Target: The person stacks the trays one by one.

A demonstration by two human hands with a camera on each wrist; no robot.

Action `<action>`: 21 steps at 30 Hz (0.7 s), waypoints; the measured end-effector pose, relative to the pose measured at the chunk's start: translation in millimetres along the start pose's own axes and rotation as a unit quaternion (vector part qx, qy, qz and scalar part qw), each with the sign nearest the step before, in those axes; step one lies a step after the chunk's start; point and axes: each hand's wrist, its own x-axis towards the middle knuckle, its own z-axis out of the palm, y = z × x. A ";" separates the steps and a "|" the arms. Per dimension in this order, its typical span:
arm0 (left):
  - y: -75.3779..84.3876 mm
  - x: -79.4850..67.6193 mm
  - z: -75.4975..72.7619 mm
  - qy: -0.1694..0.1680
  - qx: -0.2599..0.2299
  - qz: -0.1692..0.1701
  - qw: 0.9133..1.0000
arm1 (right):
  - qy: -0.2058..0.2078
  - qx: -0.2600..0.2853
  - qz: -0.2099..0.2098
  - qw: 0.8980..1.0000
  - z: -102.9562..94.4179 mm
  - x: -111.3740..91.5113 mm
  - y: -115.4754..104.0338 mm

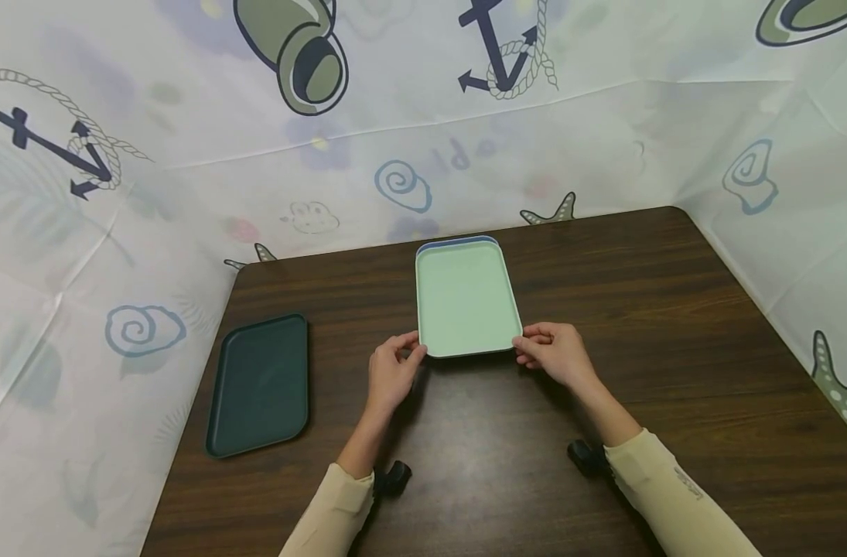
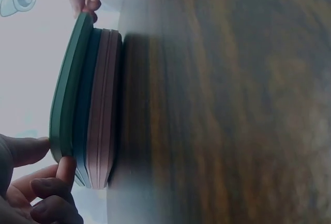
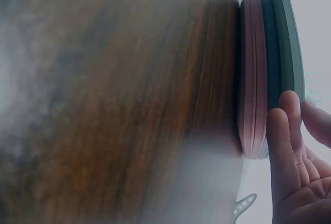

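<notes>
A light green tray [image 1: 468,298] lies uppermost on a stack at the back middle of the table. My left hand [image 1: 392,373] pinches its near left corner between thumb and fingers, and my right hand [image 1: 554,354] pinches the near right corner. Beneath it is a blue tray [image 2: 87,97], whose far rim alone shows in the head view. Pink trays [image 3: 252,76] make up the bottom of the stack in both wrist views. Whether the green tray's near edge is lifted off the blue one, I cannot tell.
A dark green tray [image 1: 259,385] lies flat by itself on the left side of the brown wooden table [image 1: 646,309]. White patterned cloth [image 1: 367,139] hangs behind the table and along its sides. Black straps with cameras [image 1: 394,478] sit at both wrists.
</notes>
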 end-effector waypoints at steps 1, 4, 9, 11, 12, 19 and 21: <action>-0.5 0.7 0.7 0.004 0.007 0.005 1.000 | 0.003 -0.006 -0.003 1.000 0.4 0.5 -0.4; -1.3 2.5 2.2 0.017 0.022 0.017 0.999 | 0.010 -0.020 -0.010 1.000 1.4 2.0 -1.4; -1.5 6.2 3.8 0.026 0.034 0.023 0.999 | 0.018 -0.038 -0.022 0.999 2.9 4.7 -0.9; -1.2 7.7 4.0 0.025 0.037 0.024 0.999 | 0.023 -0.043 -0.028 0.998 3.7 5.9 -0.8; -1.6 8.7 4.0 0.025 0.040 0.024 0.999 | 0.025 -0.046 -0.031 0.998 4.1 6.4 -0.8; -1.1 12.7 3.6 0.022 0.052 0.033 0.998 | 0.037 -0.055 -0.042 0.997 7.0 9.3 -2.6; -0.5 13.5 3.8 0.021 0.054 0.031 0.998 | 0.039 -0.056 -0.044 0.997 7.2 10.1 -2.8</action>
